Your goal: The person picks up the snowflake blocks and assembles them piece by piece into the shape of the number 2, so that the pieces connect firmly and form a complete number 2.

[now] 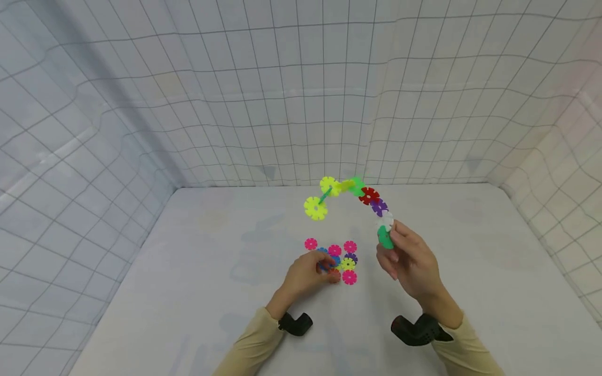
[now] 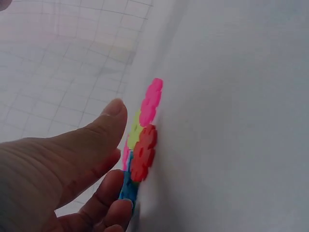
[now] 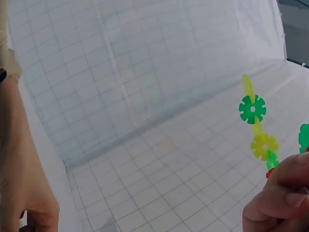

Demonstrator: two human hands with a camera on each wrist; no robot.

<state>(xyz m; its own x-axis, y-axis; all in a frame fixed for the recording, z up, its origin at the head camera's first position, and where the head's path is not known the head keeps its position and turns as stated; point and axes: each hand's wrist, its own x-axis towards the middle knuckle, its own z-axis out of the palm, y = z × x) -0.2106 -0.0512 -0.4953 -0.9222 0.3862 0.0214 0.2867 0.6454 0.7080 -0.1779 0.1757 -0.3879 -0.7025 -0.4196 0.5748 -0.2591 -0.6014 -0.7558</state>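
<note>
Nine slotted snowflake discs appear linked into a chain [image 1: 369, 196], which arches through the centre of the head view, above the worktop [image 1: 188, 292]. The right hand [image 1: 414, 261], right of centre, pinches it near its lower end, at a green disc [image 1: 385, 237] beside a white one [image 1: 386, 220]. Gripped there, the rest arches freely up and leftward to a yellow disc [image 1: 315, 208]; the slotted joints seem stiff enough to bear it, and this end disc stays exposed. The left hand [image 1: 308, 274], lower centre, has its thumb and fingers apart, reaching over loose discs clustered just beneath the chain, probably for easy picking. Pink discs [image 1: 349, 277] lie around its edge; a red disc [image 2: 144, 153] and a blue disc [image 2: 128, 189] sit nearest the fingers. Whether the fingertips touch the blue one, I cannot tell.
</note>
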